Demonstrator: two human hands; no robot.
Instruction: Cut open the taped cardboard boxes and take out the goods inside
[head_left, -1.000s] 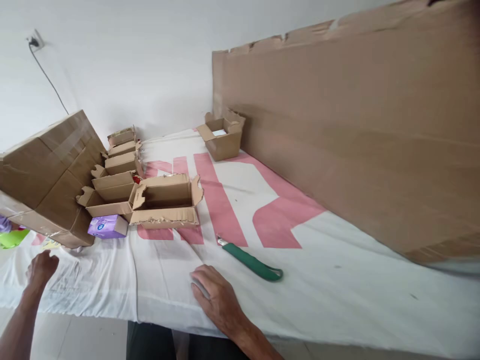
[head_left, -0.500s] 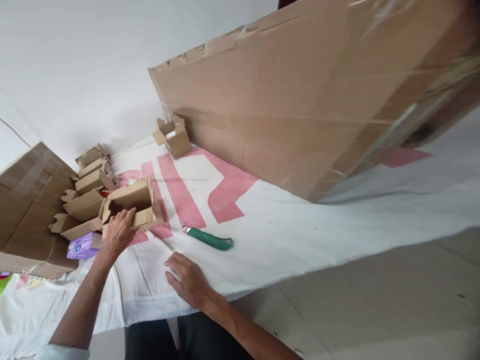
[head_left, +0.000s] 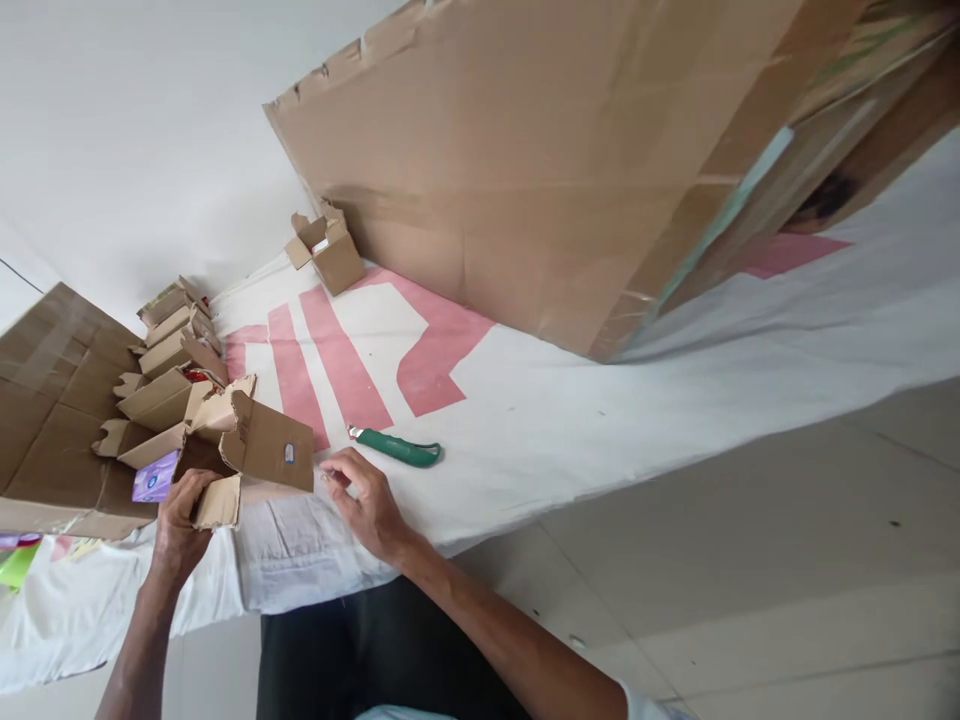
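Note:
My left hand (head_left: 182, 515) is closed on the near edge of a small open cardboard box (head_left: 276, 445), beside one of its flaps. The box is tilted, with a side bearing a small label turned to the right and torn flaps standing out. Just right of its lower corner is my right hand (head_left: 369, 508), fingers loosely bent and apart, nothing visible in them. Beyond that hand a green-handled cutter (head_left: 401, 447) lies on the white cloth (head_left: 525, 440). A purple printed box (head_left: 154, 480) sits left of the held box, partly hidden.
Several small open cardboard boxes (head_left: 161, 398) stand in a row by a large taped carton (head_left: 56, 420) on the left. Another small box (head_left: 339, 265) is at the back against a tall cardboard panel (head_left: 487, 190). The table's front edge drops to a tiled floor (head_left: 712, 560).
My left hand came in from the far left and gripped the open box, which is now tilted and nearer me. My right hand stays near the cutter. The view has swung right.

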